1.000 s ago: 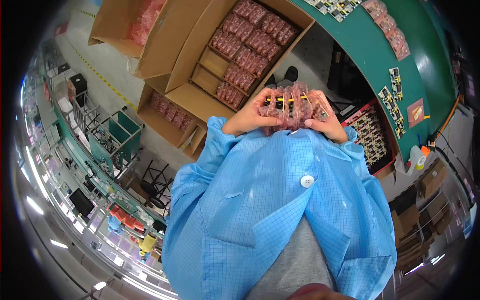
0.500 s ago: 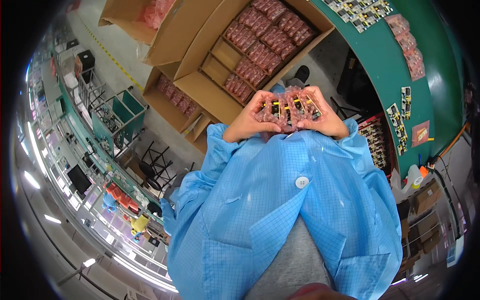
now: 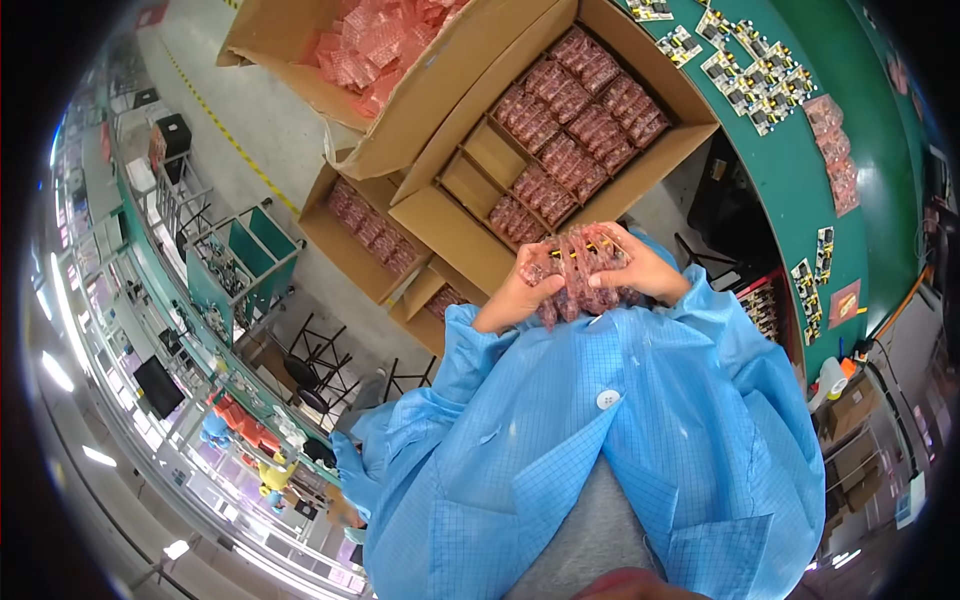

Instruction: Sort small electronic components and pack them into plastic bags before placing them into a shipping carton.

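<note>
Both hands meet in front of the chest around a stack of pink bagged parts: the left hand cups one end and the right hand the other, fingers curled and pressed against the bags from both sides, so the loose pieces stay squared up as one bundle instead of sliding apart. The stack is held in the air, just above the near corner of the divided cardboard box, not resting on anything

That box sits open with its flaps folded out; most of its cells are filled with rows of the same pink bags, while a few cells on the side toward the person look bare, which gives open room right below the hands. A second open box with more pink bags lies to the left, and a third box farther off holds a loose heap of them

To the right, the curved green surface carries small circuit boards and its edge runs close beside the divided box, leaving only a narrow gap. The grey floor to the left is the widest free way
</note>
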